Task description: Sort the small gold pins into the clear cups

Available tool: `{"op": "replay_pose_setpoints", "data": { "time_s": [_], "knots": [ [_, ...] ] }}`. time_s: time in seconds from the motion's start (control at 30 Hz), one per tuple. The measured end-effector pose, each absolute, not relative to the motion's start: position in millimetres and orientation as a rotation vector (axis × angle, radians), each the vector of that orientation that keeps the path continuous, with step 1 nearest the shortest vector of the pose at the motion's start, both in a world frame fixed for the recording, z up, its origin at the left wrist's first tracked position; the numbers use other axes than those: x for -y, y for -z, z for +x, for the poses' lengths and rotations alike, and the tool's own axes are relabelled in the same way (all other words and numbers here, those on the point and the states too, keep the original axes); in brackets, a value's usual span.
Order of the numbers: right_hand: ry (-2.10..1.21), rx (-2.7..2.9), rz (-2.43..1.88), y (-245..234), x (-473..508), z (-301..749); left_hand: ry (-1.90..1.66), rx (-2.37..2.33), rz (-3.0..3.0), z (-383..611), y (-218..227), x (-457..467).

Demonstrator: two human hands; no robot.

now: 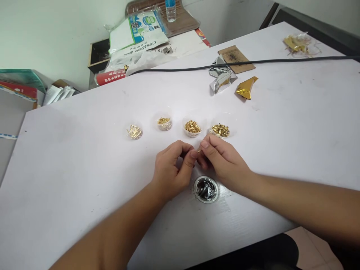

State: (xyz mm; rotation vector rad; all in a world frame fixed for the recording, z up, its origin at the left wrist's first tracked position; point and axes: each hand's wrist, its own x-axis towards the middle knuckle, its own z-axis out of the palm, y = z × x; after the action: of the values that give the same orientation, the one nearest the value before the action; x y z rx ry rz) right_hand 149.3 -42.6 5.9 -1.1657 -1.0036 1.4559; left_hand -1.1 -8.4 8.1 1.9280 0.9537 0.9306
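My left hand (176,167) and my right hand (223,159) meet fingertip to fingertip above the white table. A tiny gold-coloured metal pin (199,150) shows between them, pinched by my right thumb and fingers. My left thumb and forefinger are pressed together at its other side; what they hold is hidden. Just beyond my hands stand small clear cups: one with long thin pale-gold pins (134,132), one with fine gold pieces (164,121), one with gold pins (192,126), and one with thicker gold tubes (221,130), close behind my right fingers.
Below my hands a round grommet (206,189) in the tabletop is covered with clear tape. A black cable (180,69) crosses the back. Behind lie silver foil packets (223,80), a gold foil packet (246,88), brown cardboard (236,59) and a plastic bag (298,43).
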Motion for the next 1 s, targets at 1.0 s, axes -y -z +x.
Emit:
{"op": "replay_pose_setpoints", "data": {
  "time_s": [1.0],
  "knots": [
    [-1.397, 1.103, -1.210, 0.7, 43.4, 148.4, -0.745, -0.945, 1.481, 1.4, -9.9, 3.4]
  ]
}}
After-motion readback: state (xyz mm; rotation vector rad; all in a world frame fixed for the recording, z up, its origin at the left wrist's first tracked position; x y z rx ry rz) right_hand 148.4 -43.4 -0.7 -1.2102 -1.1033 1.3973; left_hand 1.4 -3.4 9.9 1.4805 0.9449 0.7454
